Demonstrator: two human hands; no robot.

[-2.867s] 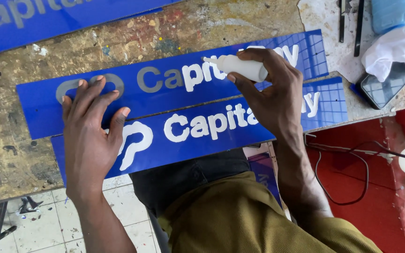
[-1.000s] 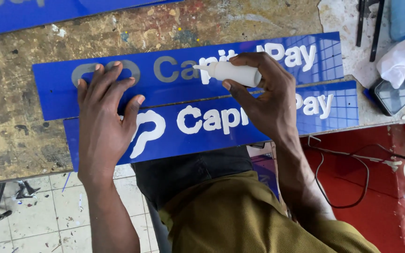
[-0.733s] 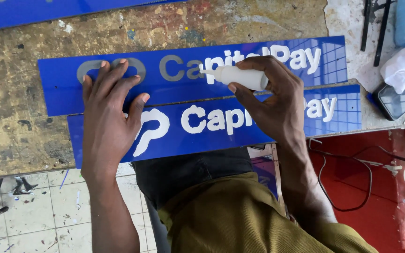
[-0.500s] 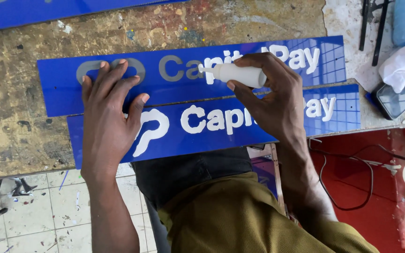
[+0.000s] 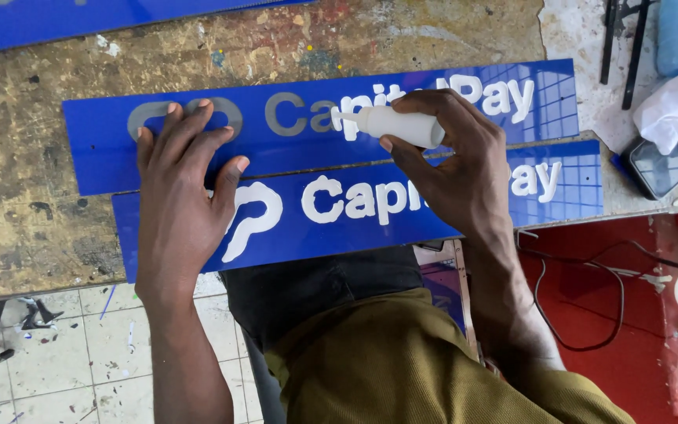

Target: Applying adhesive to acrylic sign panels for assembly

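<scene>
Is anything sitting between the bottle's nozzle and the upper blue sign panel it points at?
Nothing visible does. The right hand holds the white squeeze bottle with its tip over the upper blue panel; the left hand lies flat farther left.

The left hand (image 5: 184, 188) is lying flat, palm down, fingers spread and pointing toward twelve o'clock, with the thumb splayed out toward two o'clock. Its forearm is running straight down toward six o'clock, bare. The right hand (image 5: 453, 161) is curling in a closed grip, fingertips (image 5: 387, 144) pinching toward nine o'clock, knuckles facing up. Its wrist is bending slightly, and the forearm is trailing away toward five o'clock into an olive sleeve (image 5: 582, 396).
</scene>
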